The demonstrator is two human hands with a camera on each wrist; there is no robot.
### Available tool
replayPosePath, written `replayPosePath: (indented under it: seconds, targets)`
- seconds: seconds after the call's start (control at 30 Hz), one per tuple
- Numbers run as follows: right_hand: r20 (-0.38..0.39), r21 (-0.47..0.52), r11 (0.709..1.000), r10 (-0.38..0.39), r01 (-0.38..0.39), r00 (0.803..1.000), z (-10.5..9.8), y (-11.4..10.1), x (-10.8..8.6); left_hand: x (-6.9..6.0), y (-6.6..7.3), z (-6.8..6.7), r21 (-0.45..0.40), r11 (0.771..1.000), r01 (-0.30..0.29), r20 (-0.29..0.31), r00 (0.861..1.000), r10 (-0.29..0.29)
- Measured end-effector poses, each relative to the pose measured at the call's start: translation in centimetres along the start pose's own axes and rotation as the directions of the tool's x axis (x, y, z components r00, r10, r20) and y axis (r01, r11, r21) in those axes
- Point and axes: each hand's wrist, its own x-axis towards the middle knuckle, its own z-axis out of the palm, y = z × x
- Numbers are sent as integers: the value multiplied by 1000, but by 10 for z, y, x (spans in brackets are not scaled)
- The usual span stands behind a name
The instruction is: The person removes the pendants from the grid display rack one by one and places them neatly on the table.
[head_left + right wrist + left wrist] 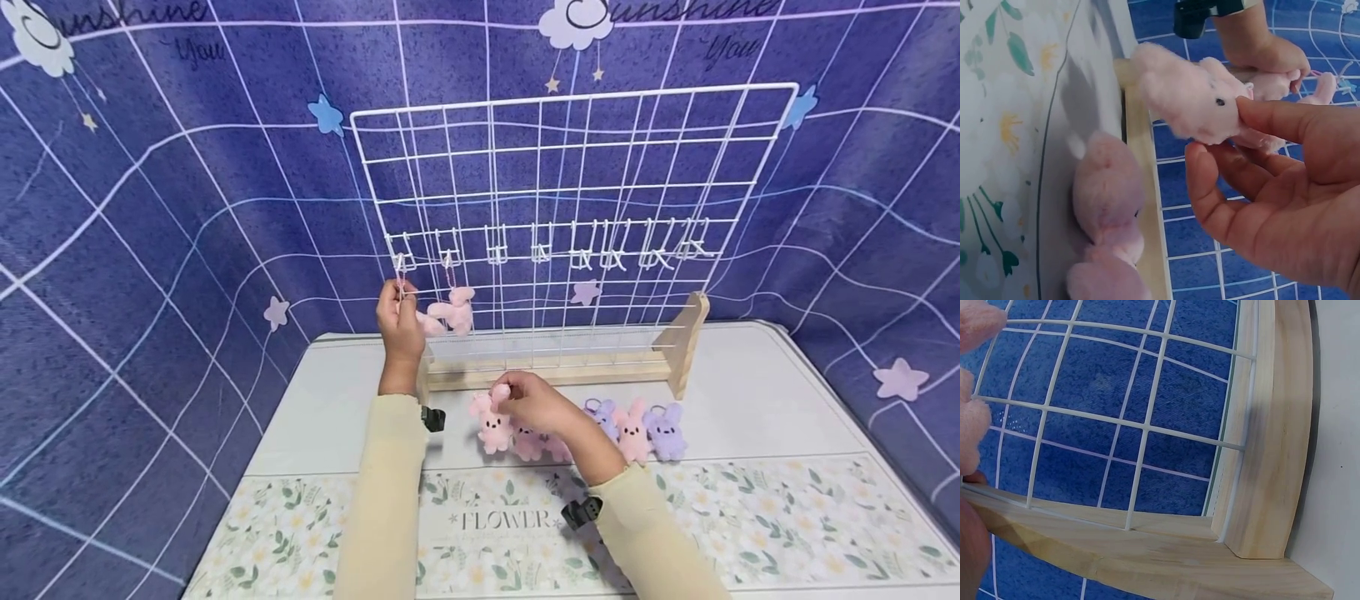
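Two hands at work about a white wire grid panel [540, 102], which serves as the reference for all positions. At the panel's lower left edge, the left hand [401, 331] is closed, fingers curled about a first pink plush bunny [432, 324], partly hidden by the hand; a pink cord [401, 282] runs from the fingers up to the leftmost white hook [403, 262]. Just beside it, against the panel, a second pink plush bunny [459, 311] hangs from the next hook [450, 257]. In front of the panel, left of its middle, the right hand [536, 404] is partly closed, pinching between thumb and fingers a third pink plush bunny [493, 429], upright with its face away from the panel. Further hooks continue rightward in a row across the panel. Also before the panel, beside and beyond the right hand, lie more pink and two purple plush bunnies [666, 433]. A wooden stand [690, 342] supports the panel; a flower-printed cloth [780, 517] spreads in front of it.
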Motion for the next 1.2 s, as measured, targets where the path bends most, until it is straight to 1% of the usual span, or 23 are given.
replayPosePath:
  seconds: [0.2,0.37,0.5,0.63,0.8,0.87,1.0,1.2]
  targets:
    - [37,-43,998,37,-36,999,2,7,1,0,-2,0,20,1000,-10,-7,1000,10]
    - [64,-74,996,55,-50,996,5,11,2,-1,-3,-1,26,1000,8,-7,1000,-8]
    - [67,-105,994,48,-40,997,6,14,3,0,-3,-2,29,1000,7,6,1000,-7]
    - [59,-119,991,62,-55,996,7,17,5,1,-2,-2,39,999,-8,23,1000,7]
    - [15,-169,982,87,-83,996,10,19,6,2,-1,-3,43,999,-6,23,1000,5]
    - [-18,-194,976,101,-103,995,11,18,6,2,-2,-3,46,999,-3,21,1000,2]
    - [-73,-212,967,125,-138,989,13,20,8,2,-1,-3,52,999,-2,23,1000,0]
    - [-119,-179,972,135,-155,984,17,27,10,1,0,-2,45,999,5,27,1000,-6]
